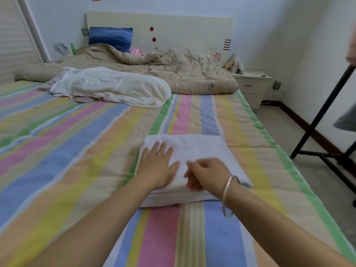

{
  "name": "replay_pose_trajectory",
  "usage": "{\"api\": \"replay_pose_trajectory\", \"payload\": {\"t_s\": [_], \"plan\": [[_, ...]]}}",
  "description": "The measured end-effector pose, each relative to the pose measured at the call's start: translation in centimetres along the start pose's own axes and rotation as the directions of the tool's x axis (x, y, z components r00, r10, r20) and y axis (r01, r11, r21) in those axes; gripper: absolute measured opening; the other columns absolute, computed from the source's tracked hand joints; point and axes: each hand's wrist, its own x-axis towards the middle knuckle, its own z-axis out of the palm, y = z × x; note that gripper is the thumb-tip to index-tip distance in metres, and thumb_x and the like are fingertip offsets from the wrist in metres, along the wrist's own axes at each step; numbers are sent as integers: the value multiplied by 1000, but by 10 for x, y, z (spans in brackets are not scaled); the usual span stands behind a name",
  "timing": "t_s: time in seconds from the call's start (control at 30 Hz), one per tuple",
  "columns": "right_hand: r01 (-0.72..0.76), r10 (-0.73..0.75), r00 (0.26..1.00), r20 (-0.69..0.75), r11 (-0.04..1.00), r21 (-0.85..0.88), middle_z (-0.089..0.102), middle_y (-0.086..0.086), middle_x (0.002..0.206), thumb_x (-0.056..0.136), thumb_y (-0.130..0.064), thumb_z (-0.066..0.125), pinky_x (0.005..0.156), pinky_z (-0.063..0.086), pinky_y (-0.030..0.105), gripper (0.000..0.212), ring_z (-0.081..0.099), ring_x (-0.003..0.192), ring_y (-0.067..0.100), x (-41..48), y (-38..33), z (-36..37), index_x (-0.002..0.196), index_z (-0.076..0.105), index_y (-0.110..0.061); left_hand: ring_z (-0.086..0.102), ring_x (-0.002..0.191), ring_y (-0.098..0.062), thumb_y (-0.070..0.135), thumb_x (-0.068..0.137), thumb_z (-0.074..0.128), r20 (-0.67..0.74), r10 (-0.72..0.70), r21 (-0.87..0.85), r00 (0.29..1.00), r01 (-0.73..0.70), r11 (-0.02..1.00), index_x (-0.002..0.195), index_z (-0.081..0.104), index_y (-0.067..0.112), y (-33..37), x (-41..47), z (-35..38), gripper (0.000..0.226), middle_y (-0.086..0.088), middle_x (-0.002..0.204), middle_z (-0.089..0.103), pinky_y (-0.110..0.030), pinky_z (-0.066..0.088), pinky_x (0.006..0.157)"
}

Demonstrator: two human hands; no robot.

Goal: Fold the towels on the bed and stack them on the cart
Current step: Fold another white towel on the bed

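Flat palm on the folded towel (202, 149)
My left hand (158, 166) lies open on it, near the right edge of the bed (77, 151); my right hand (208, 174) curls over it, blurred, so I cannot tell whether it grips.

Folded towel (202, 149): 1. Unfolded towel heap (115, 85): 1. Hands: 2, left hand (157, 166), right hand (209, 174). Pillow (109, 37): 1. Quilt (183, 70): 1.
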Motion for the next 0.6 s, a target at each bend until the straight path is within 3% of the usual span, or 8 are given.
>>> {"api": "replay_pose_trajectory", "payload": {"t_s": [0.07,0.1,0.17,0.23,0.37,0.47,0.53,0.6], "plan": [[261,-354,914,-198,887,-382,71,-1,102,96,-49,36,93,44,35,41,61,101,17,21,-3,5,93,69,-24,-15,149,-13,59,99,14,5,-11,-13,1000,11,1000,156,4,29,-10,0,-3,65,5,163,-11,-48,-1,120],[286,-413,901,-130,794,-537,59,-1,130,96,-54,30,106,32,35,48,47,125,19,33,2,7,118,62,-26,-16,148,-12,59,99,13,23,-19,-25,1000,20,999,156,2,30,-15,0,-1,65,7,162,-13,-48,-2,120],[194,-216,975,53,708,-679,16,-3,160,97,-59,19,119,3,41,62,8,148,18,58,30,13,150,27,-27,-20,147,-10,59,99,12,51,-27,-69,998,30,997,156,-2,32,-19,-4,6,64,9,161,-18,-48,-6,120],[23,5,999,38,699,-714,-3,-8,162,96,-63,13,118,-7,47,67,-6,149,19,75,57,14,154,10,-31,-24,145,-9,58,99,11,35,-17,-79,999,19,997,155,-5,32,-19,-8,14,64,11,160,-21,-47,-10,119],[-288,213,957,-195,740,-608,-4,-1,162,92,-69,15,118,1,50,76,-2,149,26,92,71,-11,155,7,-25,-24,145,-7,54,101,11,-21,-18,-130,1000,15,991,156,-2,31,-19,-8,19,61,12,160,-20,-45,-12,119],[-481,406,875,-263,785,-390,23,10,157,81,-80,31,114,23,48,94,26,141,34,98,90,-38,152,20,-19,-8,149,-7,41,103,13,-229,-50,-283,972,-17,959,156,12,23,-21,-12,25,56,7,163,-4,-36,-5,121],[-509,450,860,-241,790,-342,47,12,141,69,-87,39,105,38,45,104,45,126,34,94,99,-51,141,42,-12,9,149,-13,30,100,22,-394,-183,-418,901,2,908,153,25,16,-19,-19,29,55,2,163,12,-29,6,121],[-495,455,868,-200,828,-264,58,11,127,71,-83,50,94,44,37,95,54,111,31,91,102,-58,131,53,-9,21,145,-19,19,99,35,-432,-351,-512,831,94,854,151,29,14,-14,-25,32,53,-2,160,22,-32,20,117]]}}
